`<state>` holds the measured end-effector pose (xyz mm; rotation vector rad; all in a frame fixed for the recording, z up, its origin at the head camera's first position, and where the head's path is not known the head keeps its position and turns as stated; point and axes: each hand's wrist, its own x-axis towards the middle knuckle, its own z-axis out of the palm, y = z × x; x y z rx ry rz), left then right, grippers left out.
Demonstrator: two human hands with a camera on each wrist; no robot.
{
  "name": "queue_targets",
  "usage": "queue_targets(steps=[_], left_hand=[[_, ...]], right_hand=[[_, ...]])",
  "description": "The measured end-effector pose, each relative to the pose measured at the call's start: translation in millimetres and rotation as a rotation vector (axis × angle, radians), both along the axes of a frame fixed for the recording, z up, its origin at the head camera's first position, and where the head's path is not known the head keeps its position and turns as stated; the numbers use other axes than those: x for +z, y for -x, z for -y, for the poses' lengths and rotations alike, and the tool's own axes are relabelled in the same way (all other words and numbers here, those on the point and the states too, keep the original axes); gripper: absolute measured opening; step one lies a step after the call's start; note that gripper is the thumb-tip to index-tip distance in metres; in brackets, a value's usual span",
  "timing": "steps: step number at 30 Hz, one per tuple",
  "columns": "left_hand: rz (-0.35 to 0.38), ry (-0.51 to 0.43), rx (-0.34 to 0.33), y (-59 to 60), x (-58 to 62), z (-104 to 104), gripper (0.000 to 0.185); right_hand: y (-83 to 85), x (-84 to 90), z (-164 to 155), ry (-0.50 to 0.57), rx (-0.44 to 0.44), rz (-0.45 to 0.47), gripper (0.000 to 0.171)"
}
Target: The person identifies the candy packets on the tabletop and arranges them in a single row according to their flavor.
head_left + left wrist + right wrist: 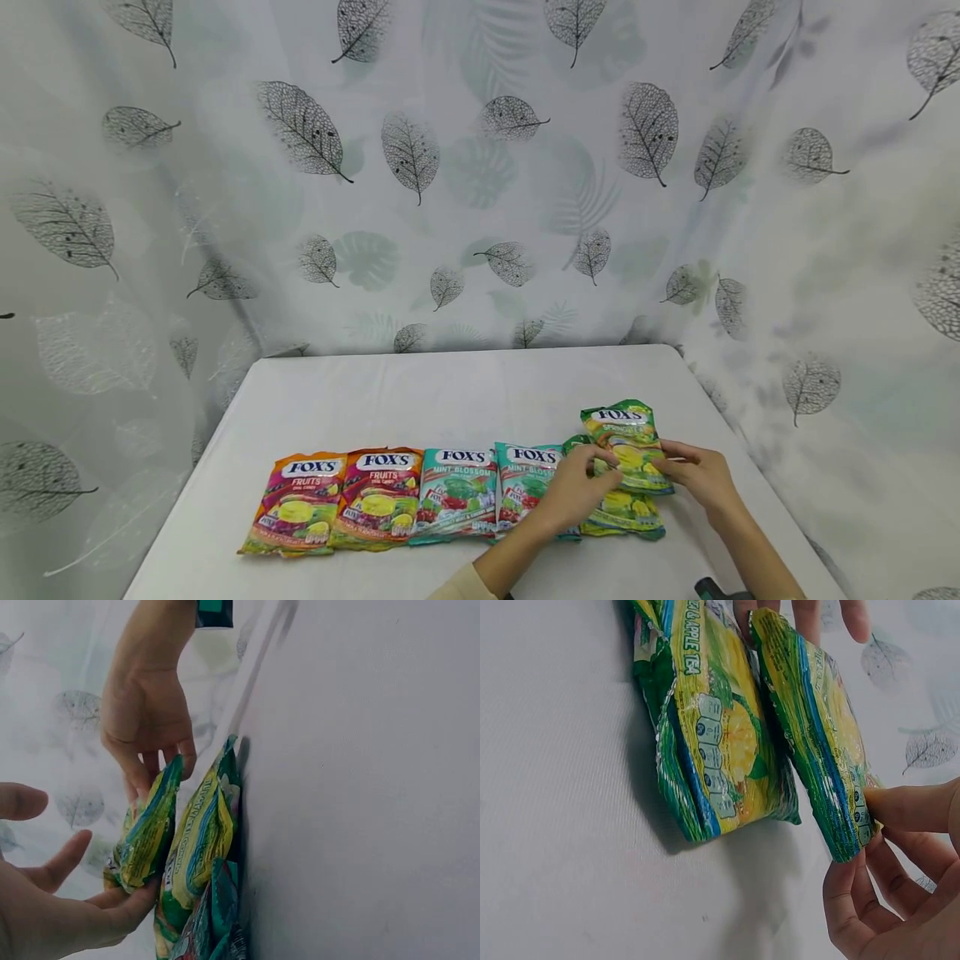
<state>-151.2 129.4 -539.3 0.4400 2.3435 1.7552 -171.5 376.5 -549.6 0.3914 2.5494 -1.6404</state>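
A green candy bag (pixel 628 450) labelled Fox's is raised at the right end of a row of bags. My right hand (pixel 701 479) pinches its right edge between thumb and fingers, as the right wrist view shows with the bag (pixel 821 735) tilted. My left hand (pixel 576 492) is at the bag's left side; in the left wrist view its lower fingers (pixel 124 911) touch the bag while the thumb and another finger stand apart from it. Beneath lies a second green candy bag (pixel 622 515), partly covered by the raised one and the left hand.
To the left lie two teal mint candy bags (pixel 455 496) and two orange-and-purple fruit candy bags (pixel 375 500), side by side on the white table (pixel 420 400). A dark object (pixel 712 588) shows at the front edge. Leaf-patterned curtains (pixel 480 200) stand behind and beside.
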Motion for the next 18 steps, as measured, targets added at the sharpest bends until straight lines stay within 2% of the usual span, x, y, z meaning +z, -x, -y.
queue_targets(steps=[7,13,18], left_hand=[[-0.033,-0.018,-0.007,-1.8,-3.0,-10,0.024],[0.019,-0.020,-0.027,-4.0,-2.5,-17,0.023],[0.026,-0.030,-0.049,-4.8,-0.7,-22,0.023]], right_hand=[[-4.9,-0.8,-10,-0.016,-0.007,0.014,0.060],[-6.6,-2.4,-19,-0.023,-0.026,0.023,0.060],[-7.6,-2.1,-26,-0.034,-0.046,0.035,0.062]])
